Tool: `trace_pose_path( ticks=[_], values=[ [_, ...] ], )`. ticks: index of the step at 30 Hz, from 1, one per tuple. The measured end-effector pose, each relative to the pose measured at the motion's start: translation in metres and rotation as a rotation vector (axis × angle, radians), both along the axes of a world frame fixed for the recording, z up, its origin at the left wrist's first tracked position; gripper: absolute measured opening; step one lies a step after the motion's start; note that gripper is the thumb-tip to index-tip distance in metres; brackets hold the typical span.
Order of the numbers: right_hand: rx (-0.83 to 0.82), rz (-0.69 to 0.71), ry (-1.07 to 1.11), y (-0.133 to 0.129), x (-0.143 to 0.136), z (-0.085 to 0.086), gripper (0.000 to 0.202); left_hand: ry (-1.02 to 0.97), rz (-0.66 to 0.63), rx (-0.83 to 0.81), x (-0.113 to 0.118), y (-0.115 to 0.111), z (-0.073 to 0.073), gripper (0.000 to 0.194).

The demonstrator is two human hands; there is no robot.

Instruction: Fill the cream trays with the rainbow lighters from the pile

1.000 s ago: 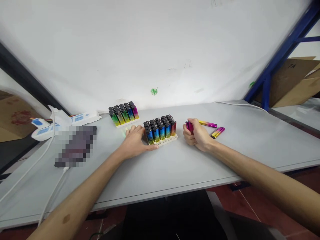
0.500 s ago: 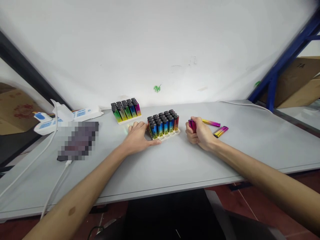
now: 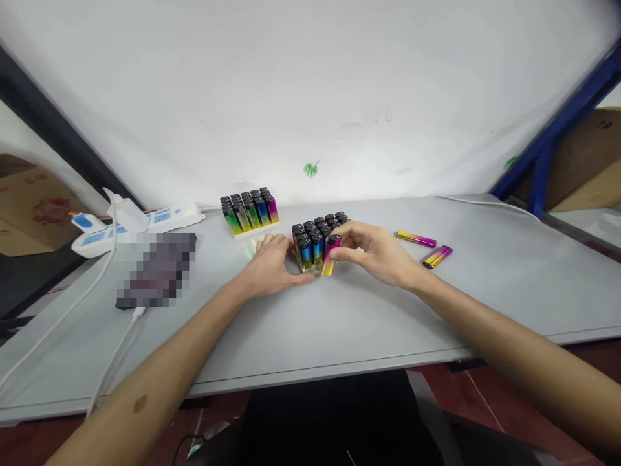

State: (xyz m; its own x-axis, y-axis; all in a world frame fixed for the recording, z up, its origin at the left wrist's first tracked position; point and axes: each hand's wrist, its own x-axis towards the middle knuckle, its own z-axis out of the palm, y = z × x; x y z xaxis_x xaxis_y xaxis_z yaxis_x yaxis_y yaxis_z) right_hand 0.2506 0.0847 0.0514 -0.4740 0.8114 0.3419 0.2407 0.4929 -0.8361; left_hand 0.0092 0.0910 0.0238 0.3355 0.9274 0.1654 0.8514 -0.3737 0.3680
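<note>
My right hand (image 3: 376,251) pinches an upright, slightly tilted pink-and-yellow lighter (image 3: 330,257) at the front of a white tray (image 3: 314,270) packed with black-topped lighters. Blue-green lighters (image 3: 317,248) show in its front row; the hand hides the tray's right side. My left hand (image 3: 270,264) grips the tray's left front corner, thumb along the front edge and fingers by the left side. Two pink-and-yellow lighters, one farther back (image 3: 416,239) and one nearer (image 3: 437,257), lie flat to the right of my right hand.
A second tray (image 3: 257,230) of multicoloured lighters (image 3: 250,213) stands near the wall. On the left are a white power strip (image 3: 167,218) with plugs and a pixelated dark device (image 3: 158,272) on a white cable (image 3: 116,353). Another cable (image 3: 485,202) runs along the back right.
My right hand has moved left, bringing the pink-and-yellow lighter from beside the tray to its front row. My left hand stays at the tray's corner. The view has shifted slightly.
</note>
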Motion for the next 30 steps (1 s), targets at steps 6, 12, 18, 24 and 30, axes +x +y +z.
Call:
trace_pose_path(
  ticks=[6, 12, 18, 24, 30],
  values=[
    [0.171, -0.086, -0.192, -0.002, -0.025, 0.002, 0.016, 0.01, -0.032, 0.002, 0.0, 0.001, 0.001, 0.056],
    [0.246, -0.127, -0.299, -0.003, -0.029, 0.008, 0.015, 0.007, -0.04, 0.007, -0.001, 0.001, 0.003, 0.055],
    [0.177, -0.159, -0.318, -0.003, -0.036, 0.003, 0.009, -0.008, -0.066, -0.003, -0.001, -0.002, 0.005, 0.05],
    [0.194, -0.265, -0.269, -0.007, -0.04, -0.009, 0.026, -0.015, -0.064, -0.031, -0.003, -0.004, 0.007, 0.052],
    [0.21, -0.407, -0.301, -0.004, -0.009, 0.015, 0.04, 0.029, -0.059, -0.046, -0.007, -0.002, 0.004, 0.061]
  ],
)
